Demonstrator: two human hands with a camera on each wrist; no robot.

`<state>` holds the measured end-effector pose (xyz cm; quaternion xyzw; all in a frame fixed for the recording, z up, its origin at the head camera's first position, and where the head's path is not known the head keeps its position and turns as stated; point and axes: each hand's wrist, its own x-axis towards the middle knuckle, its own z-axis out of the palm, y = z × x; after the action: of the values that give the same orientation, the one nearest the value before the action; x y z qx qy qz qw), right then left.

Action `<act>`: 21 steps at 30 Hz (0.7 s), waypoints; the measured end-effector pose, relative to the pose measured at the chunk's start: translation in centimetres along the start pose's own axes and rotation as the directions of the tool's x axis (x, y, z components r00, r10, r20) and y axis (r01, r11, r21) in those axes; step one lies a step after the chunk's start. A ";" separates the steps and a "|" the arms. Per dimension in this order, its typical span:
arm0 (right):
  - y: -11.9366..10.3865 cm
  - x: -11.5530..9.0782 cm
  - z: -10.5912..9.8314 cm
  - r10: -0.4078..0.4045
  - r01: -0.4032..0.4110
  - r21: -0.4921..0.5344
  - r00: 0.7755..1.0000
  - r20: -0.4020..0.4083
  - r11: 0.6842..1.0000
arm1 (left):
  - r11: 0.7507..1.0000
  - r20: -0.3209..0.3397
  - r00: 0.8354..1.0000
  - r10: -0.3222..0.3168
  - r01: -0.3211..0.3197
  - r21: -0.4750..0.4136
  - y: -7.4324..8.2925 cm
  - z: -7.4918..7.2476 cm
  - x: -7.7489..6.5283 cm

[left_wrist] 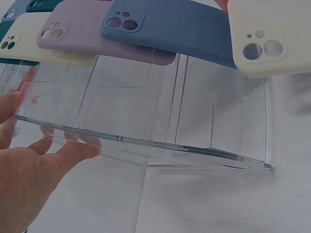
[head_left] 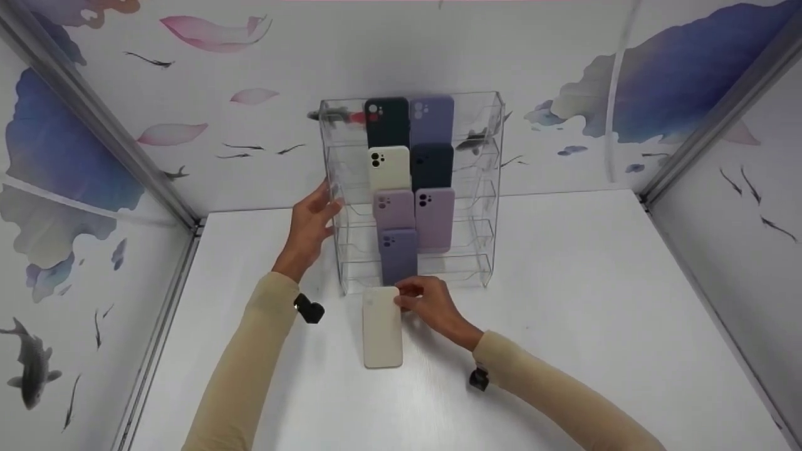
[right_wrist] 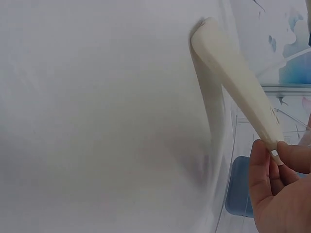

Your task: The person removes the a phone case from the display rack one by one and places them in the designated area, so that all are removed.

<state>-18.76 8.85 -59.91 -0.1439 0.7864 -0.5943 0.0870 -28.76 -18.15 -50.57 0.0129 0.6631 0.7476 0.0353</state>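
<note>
A clear acrylic rack [head_left: 470,260] stands on the white table, holding several phone cases on its stepped tiers. My left hand [head_left: 308,228] grips the rack's left side panel; some fingertips show through the plastic in the left wrist view. With thumb and fingers, my right hand [head_left: 432,305] pinches a cream phone case [head_left: 382,329] by its upper right corner. This case slants in front of the rack, camera-hole end raised, as the right wrist view shows. Just behind it, a blue-violet phone case [head_left: 399,254] occupies the lowest filled spot.
Higher up sit a pink case [head_left: 393,207], a lilac case [head_left: 435,219], a cream-white case [head_left: 388,168], a navy case [head_left: 432,166], a dark green case [head_left: 386,122] and a periwinkle case [head_left: 432,119]. Patterned panels [head_left: 250,150] enclose the white table [head_left: 564,300].
</note>
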 end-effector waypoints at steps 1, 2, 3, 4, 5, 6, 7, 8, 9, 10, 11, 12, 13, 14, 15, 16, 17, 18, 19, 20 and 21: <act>0.1 0.0 0.2 -0.001 0.001 0.005 1.000 0.007 1.000 | 1.000 0.000 1.000 0.002 -0.002 0.010 0.0 0.0 0.0; 0.3 0.0 0.4 0.001 -0.001 0.010 1.000 0.014 1.000 | 1.000 0.001 1.000 0.005 -0.005 0.018 0.0 0.0 0.0; 0.4 0.0 0.6 0.006 -0.006 0.020 1.000 0.020 1.000 | 1.000 0.003 1.000 0.010 -0.010 0.023 0.0 0.0 -0.1; 0.5 0.0 0.7 0.010 -0.011 0.028 1.000 0.025 1.000 | 0.999 0.003 1.000 0.012 -0.012 0.033 0.0 0.0 -0.1; 0.7 0.1 0.9 0.015 -0.016 0.032 1.000 0.027 0.999 | 0.999 0.005 1.000 0.015 -0.015 0.032 0.0 0.1 -0.1; 0.8 0.1 1.1 0.020 -0.021 0.036 0.999 0.028 0.999 | 0.999 0.004 1.000 0.018 -0.018 0.027 0.0 0.1 -0.1; 0.9 0.1 1.3 0.026 -0.027 0.039 0.999 0.029 0.999 | 1.000 0.003 1.000 0.019 -0.019 0.023 0.0 0.1 -0.2; 1.0 0.2 1.5 0.030 -0.031 0.040 0.999 0.028 0.999 | 1.000 0.004 1.000 0.020 -0.020 0.018 -0.1 0.0 -0.2; 1.1 0.2 1.6 0.028 -0.029 0.039 0.999 0.028 0.999 | 1.000 0.006 1.000 0.019 -0.019 0.016 -0.1 0.0 -0.2; 1.1 0.3 1.8 0.027 -0.028 0.034 0.999 0.029 0.999 | 1.000 0.007 1.000 0.017 -0.018 0.017 -0.1 0.0 -0.2; 1.2 0.3 1.9 0.025 -0.025 0.023 0.999 0.028 0.999 | 1.000 0.006 1.000 0.014 -0.014 0.014 -0.1 -0.1 -0.2; 1.3 0.3 2.0 0.020 -0.020 0.014 0.999 0.029 1.000 | 1.000 0.005 1.000 0.013 -0.013 0.010 -0.1 -0.1 -0.3; 1.3 0.3 2.1 0.017 -0.018 0.002 0.999 0.031 1.000 | 1.000 0.007 1.000 0.014 -0.014 0.010 -0.1 -0.1 -0.3; 1.4 0.3 2.2 0.014 -0.014 -0.014 0.999 0.032 1.000 | 1.000 0.009 1.000 0.015 -0.015 0.011 -0.1 -0.1 -0.2; 1.4 0.4 2.3 0.011 -0.010 -0.032 0.999 0.033 0.999 | 1.000 0.011 1.000 0.017 -0.017 0.008 -0.1 -0.1 -0.2; 1.5 0.4 2.3 0.014 -0.012 -0.047 0.999 0.034 0.999 | 1.000 0.014 1.000 0.021 -0.021 0.007 -0.1 -0.1 -0.2; 1.5 0.4 2.4 0.015 -0.013 -0.056 0.999 0.037 0.998 | 1.000 0.016 1.000 0.025 -0.025 0.007 -0.1 -0.1 -0.2; 1.6 0.4 2.5 0.020 -0.017 -0.059 0.999 0.039 0.998 | 1.000 0.020 0.999 0.028 -0.028 0.007 -0.1 -0.1 -0.1; 1.6 0.4 2.6 0.022 -0.020 -0.067 0.999 0.038 0.998 | 1.000 0.022 0.999 0.030 -0.030 0.006 -0.1 0.0 -0.1; 1.7 0.5 2.7 0.023 -0.021 -0.073 0.999 0.037 0.997 | 1.000 0.021 0.999 0.029 -0.029 0.007 0.0 0.0 -0.1; 1.7 0.5 2.7 0.028 -0.025 -0.071 0.999 0.036 0.997 | 1.000 0.021 0.999 0.029 -0.030 0.006 0.0 0.0 -0.1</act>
<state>-18.59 6.63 -62.30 -0.1471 0.8069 -0.5624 0.1042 -28.66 -18.18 -50.58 0.0307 0.6647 0.7458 0.0312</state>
